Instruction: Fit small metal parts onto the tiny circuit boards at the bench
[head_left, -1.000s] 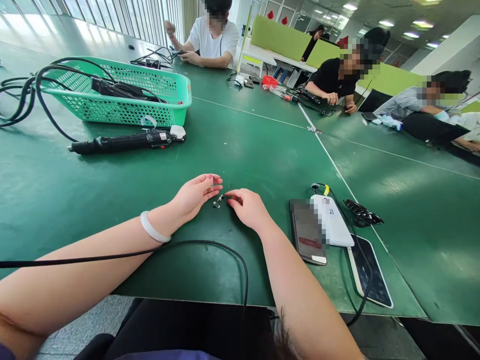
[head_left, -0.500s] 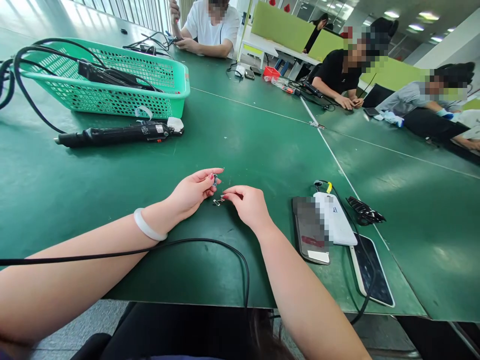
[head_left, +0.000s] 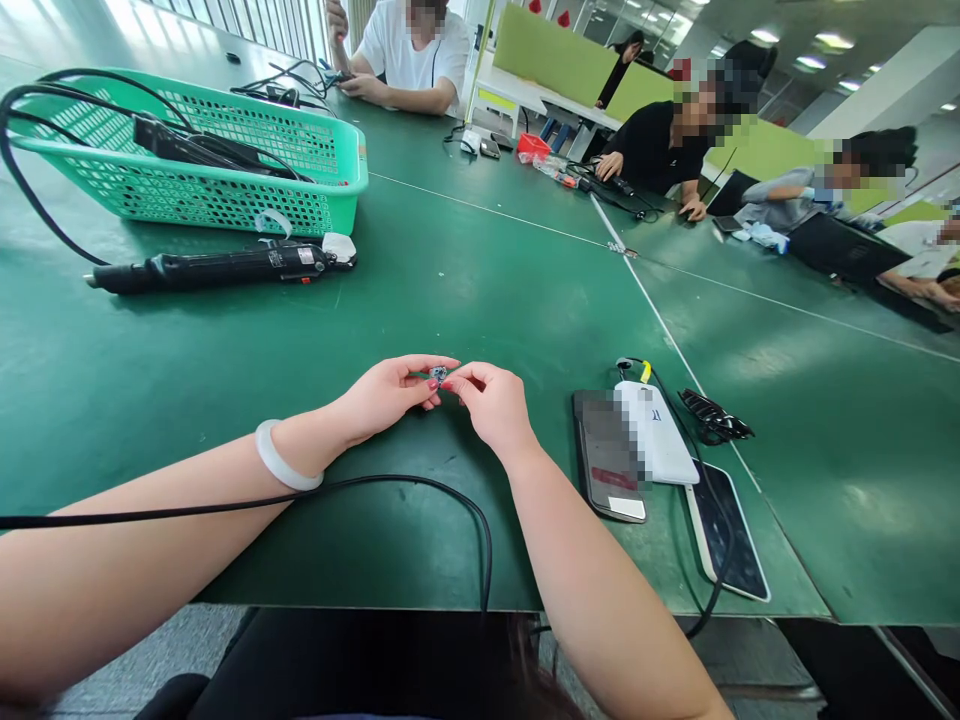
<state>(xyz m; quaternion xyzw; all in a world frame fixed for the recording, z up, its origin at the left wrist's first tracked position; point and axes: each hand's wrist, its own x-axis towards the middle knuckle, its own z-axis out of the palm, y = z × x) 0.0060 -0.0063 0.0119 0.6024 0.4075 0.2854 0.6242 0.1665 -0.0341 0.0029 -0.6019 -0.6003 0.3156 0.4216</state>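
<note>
My left hand (head_left: 382,395) pinches a small dark-and-silver part (head_left: 439,374) between thumb and fingers, above the green table. From the right, my right hand (head_left: 495,405) reaches the same part, thumb and forefinger pressed together at its edge. The silvery metal piece that these right fingertips held is now hidden or too small to make out against the part. Both hands are close together, fingertips almost meeting. On my left wrist sits a white bangle (head_left: 281,460).
A black electric screwdriver (head_left: 217,268) lies before a green basket (head_left: 255,200) holding black adapters and cables. Right of my hands are a dark phone (head_left: 604,455), a white power bank (head_left: 660,430) and another phone (head_left: 731,530). A black cable (head_left: 405,480) crosses my left forearm. Co-workers sit across the table (head_left: 450,290).
My right hand has brought the small silvery metal piece up to the part in my left hand. The gap between my hands has closed. The view has shifted slightly.
</note>
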